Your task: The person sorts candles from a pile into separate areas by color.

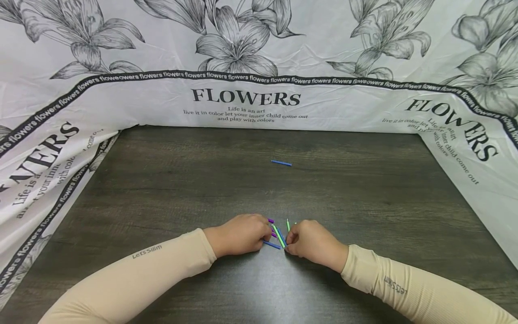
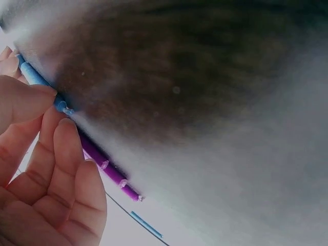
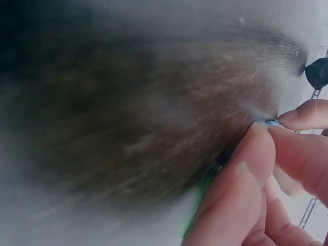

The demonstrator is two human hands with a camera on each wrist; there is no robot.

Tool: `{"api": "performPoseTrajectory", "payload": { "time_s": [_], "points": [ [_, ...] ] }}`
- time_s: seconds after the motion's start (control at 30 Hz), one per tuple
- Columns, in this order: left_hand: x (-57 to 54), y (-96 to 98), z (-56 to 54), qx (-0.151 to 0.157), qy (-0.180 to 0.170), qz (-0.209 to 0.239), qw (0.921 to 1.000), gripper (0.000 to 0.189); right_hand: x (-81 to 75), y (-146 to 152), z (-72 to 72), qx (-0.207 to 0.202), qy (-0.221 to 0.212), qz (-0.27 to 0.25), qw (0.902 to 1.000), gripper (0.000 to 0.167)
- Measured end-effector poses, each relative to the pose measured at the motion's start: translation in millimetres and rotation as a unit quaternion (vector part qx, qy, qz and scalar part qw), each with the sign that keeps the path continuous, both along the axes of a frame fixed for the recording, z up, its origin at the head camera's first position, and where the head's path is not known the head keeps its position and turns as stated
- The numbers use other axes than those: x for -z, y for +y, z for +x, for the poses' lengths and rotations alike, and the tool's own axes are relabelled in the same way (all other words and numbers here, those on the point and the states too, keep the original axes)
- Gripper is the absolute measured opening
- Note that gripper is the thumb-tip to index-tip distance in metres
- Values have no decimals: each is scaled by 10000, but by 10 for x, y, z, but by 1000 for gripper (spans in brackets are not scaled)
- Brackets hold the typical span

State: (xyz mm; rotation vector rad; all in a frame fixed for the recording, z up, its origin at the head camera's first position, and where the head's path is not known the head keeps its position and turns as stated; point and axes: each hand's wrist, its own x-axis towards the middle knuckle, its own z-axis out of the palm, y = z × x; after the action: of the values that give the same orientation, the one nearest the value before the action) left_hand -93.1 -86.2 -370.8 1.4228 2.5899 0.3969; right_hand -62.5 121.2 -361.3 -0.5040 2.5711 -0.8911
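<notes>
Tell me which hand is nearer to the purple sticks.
Left. The left hand is directly beside the purple sticks, partly covering them; the right hand is farther off, with a green stick in between.

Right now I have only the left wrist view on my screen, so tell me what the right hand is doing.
Observer: The right hand pinches the end of a blue stick between its fingertips.
Operator: Name any stick color my view leaves out.
Observer: Green. In the head view, one green stick shows between the left hand and the right, slanted close alongside a blue one.
Operator: Now describe what is beyond the far edge of the table.
Observer: A white cloth, with FLOWERS printed on it in large dark letters.
</notes>
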Motion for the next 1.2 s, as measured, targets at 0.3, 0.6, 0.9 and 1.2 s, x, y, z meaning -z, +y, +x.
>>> {"api": "performPoseTrajectory", "payload": {
  "time_s": [0.3, 0.6, 0.9, 1.2],
  "points": [
    [8, -11, 1, 90, 137, 1, 9999, 12, -2, 0, -12, -26, -68, -66, 10000, 12],
    [3, -11, 4, 170, 329, -35, 9993, 12, -13, -14, -18, -149, 76, 67, 9998, 14],
    [12, -10, 7, 187, 426, -69, 9989, 12, 16, -46, -24, -95, 285, 289, 9991, 13],
    [13, -26, 7, 209, 425, -34, 9989, 13, 25, -36, -32, -131, 347, 302, 9989, 13]
  ]
}}
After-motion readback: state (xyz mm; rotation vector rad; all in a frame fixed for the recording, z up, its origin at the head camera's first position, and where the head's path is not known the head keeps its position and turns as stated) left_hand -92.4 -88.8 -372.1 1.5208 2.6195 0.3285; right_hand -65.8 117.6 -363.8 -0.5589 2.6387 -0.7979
